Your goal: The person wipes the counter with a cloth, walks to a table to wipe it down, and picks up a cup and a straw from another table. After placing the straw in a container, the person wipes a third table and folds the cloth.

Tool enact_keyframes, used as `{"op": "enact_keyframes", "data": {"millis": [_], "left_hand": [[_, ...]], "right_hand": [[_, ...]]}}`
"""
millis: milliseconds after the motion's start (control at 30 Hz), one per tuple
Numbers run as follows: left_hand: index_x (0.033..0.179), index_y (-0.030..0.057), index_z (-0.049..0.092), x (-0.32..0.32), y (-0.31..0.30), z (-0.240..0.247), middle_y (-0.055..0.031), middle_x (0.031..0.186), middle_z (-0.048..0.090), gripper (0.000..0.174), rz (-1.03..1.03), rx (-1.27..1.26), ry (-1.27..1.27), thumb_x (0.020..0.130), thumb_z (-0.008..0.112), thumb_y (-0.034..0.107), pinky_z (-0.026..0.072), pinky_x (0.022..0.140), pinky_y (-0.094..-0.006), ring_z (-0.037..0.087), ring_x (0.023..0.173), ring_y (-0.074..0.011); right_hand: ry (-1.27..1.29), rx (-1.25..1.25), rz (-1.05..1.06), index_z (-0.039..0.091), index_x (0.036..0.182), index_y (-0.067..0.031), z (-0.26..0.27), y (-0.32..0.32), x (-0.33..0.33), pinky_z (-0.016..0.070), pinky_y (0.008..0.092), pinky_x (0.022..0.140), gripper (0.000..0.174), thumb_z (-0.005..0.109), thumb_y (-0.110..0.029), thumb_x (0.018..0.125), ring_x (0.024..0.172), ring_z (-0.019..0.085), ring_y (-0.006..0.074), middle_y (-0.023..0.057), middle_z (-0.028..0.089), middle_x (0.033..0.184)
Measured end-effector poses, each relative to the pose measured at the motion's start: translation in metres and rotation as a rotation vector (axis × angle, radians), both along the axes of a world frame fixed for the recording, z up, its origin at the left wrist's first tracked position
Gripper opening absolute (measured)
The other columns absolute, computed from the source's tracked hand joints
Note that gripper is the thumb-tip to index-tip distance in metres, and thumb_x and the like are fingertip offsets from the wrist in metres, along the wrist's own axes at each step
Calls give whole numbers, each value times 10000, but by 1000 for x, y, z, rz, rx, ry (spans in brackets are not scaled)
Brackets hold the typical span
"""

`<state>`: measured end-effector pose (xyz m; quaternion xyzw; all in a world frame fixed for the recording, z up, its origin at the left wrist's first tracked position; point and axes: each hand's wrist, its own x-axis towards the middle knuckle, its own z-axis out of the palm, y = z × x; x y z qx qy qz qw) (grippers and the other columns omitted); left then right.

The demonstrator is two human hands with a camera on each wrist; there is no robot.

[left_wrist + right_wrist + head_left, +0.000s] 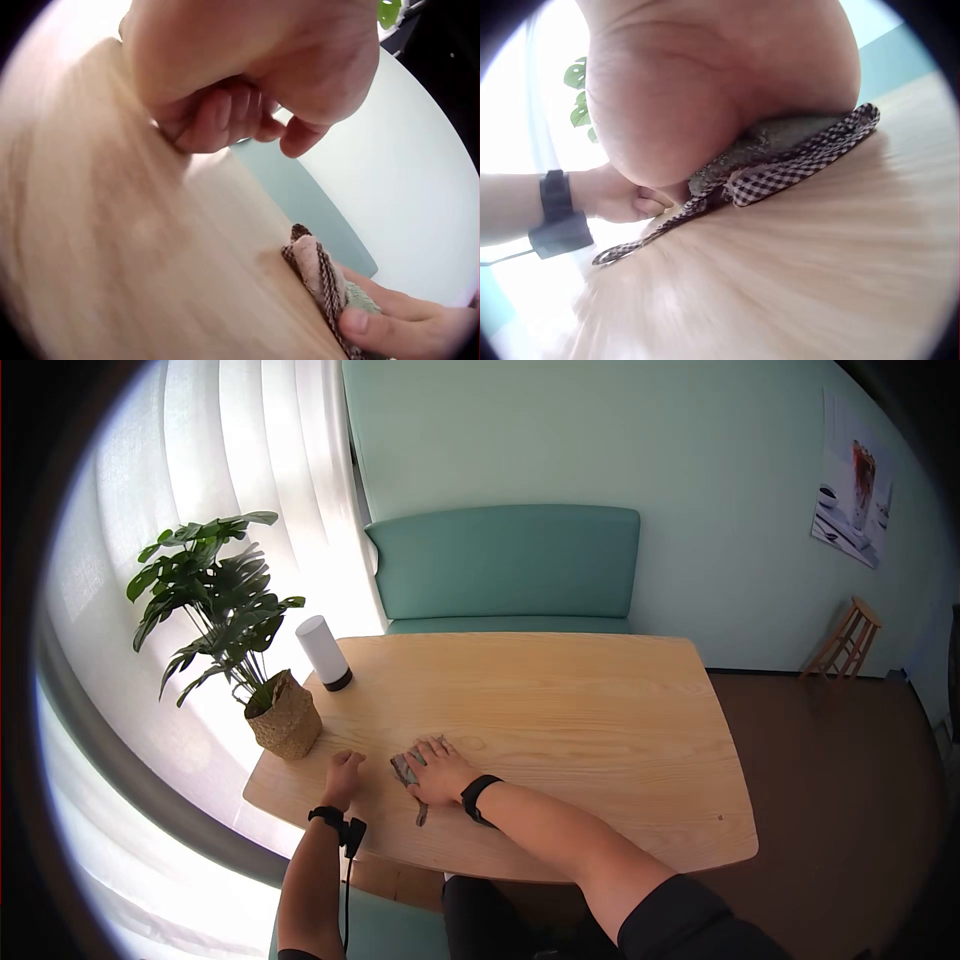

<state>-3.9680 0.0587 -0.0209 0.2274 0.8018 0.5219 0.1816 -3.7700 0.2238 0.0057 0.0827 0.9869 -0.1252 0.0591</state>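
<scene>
At the left of the head view, a potted plant point(285, 720) and a white cylinder point(321, 650) stand on the worktop point(570, 730). The left hand point(343, 778), fingers clenched around nothing, rests near a checked-edged cloth point(402, 768) at lower centre; the right hand point(442, 773) presses it down, fingers released and spread.

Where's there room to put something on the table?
The table is bare between the bench and the right hand, out to the table's right edge. It's crowded at the left: pot, white cylinder, left hand and cloth.
</scene>
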Motion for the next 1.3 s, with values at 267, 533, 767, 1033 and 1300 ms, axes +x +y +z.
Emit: {"op": "enact_keyframes", "data": {"millis": [267,533,767,1033,1300], "left_hand": [[896,83,595,138,86,87,23,765,516,226,-521,-279,-153,976,584,294,450,550,-257,527,662,-101],[964,44,628,202,165,78,-11,805,588,248,-671,-283,-22,987,581,287,549,636,-291,617,724,-116],[963,14,635,191,148,74,-39,798,604,240,-583,-308,51,961,595,251,543,616,-302,626,714,-140],[988,6,629,148,94,64,-77,842,644,220,-441,-300,140,942,610,220,539,633,-309,653,756,-151],[1209,33,608,197,95,95,-144,1098,683,358,-661,-423,406,959,591,289,537,841,-374,658,1017,-256]], "right_hand": [[-47,-19,-305,175,1603,-102,6,94,104,86,475,1246,755,378,-521,1008,1536,84,380,203,122,1658],[-90,-17,-855,143,1604,-93,2,233,306,72,472,1252,755,366,-516,1019,1537,54,365,175,102,1664],[-85,-12,-1096,171,1589,-59,7,259,396,97,504,1243,745,390,-488,1021,1532,55,392,201,109,1652],[-50,43,-873,205,1572,-17,7,203,302,89,511,1240,742,388,-472,1016,1515,104,428,241,135,1639],[94,47,-314,325,1553,-59,-3,38,132,103,503,1239,715,460,-431,958,1515,170,400,207,253,1621]]}}
